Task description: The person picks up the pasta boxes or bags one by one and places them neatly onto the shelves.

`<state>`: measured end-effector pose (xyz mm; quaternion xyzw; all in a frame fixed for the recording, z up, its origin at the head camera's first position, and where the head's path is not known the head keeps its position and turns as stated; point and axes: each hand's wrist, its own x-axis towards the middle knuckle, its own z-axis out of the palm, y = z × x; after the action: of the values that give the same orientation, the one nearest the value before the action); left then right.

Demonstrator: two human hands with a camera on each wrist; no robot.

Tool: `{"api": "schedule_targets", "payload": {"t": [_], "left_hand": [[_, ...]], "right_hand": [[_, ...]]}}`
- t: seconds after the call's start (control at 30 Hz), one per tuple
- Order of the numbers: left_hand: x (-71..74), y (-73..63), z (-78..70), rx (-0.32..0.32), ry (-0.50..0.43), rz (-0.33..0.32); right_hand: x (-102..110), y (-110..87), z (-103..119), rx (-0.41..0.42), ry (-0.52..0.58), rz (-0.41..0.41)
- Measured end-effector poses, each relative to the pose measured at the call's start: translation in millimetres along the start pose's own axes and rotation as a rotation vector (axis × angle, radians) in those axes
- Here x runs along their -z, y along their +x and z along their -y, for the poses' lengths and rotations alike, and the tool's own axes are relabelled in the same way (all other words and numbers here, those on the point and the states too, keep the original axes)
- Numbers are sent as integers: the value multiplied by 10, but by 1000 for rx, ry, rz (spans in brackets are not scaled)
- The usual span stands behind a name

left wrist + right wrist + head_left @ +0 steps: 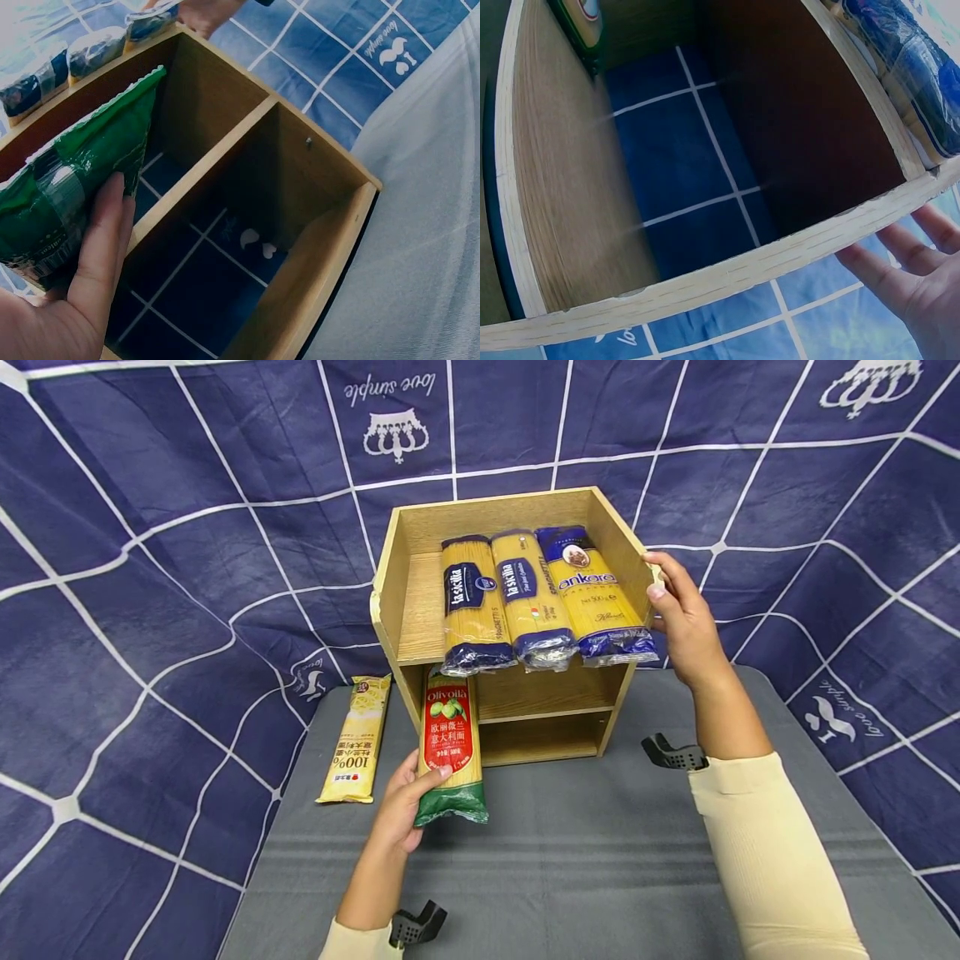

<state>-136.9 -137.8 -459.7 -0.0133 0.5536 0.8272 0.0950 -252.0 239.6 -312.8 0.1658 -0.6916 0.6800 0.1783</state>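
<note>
My left hand [405, 797] grips a red and green Olivoilà spaghetti pack [450, 727] near its green end, thumb across the front. The pack's far end is inside the middle compartment, at the left side of a wooden shelf unit [543, 714]. In the left wrist view, the pack's green end [82, 172] lies between thumb and fingers. My right hand [682, 618] holds the front edge of the unit's right side panel, near the top. The right wrist view has its fingers [885, 274] against that panel's outer side.
On the top shelf lie two La Sicilia spaghetti packs [474, 602] [528, 593] and an Ankara pack [592, 597], their ends over the front edge. A yellow pasta pack [356, 739] lies left of the unit on the grey cloth [570, 860]. Blue checked fabric [187, 610] surrounds it.
</note>
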Motion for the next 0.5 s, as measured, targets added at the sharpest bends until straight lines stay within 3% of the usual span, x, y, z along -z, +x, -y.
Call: {"api": "schedule_targets", "payload": {"t": [0.5], "left_hand": [[24,219,-74,21,-10,-7]], "right_hand": [[-12,-9,25,-19,-6,-13]]}}
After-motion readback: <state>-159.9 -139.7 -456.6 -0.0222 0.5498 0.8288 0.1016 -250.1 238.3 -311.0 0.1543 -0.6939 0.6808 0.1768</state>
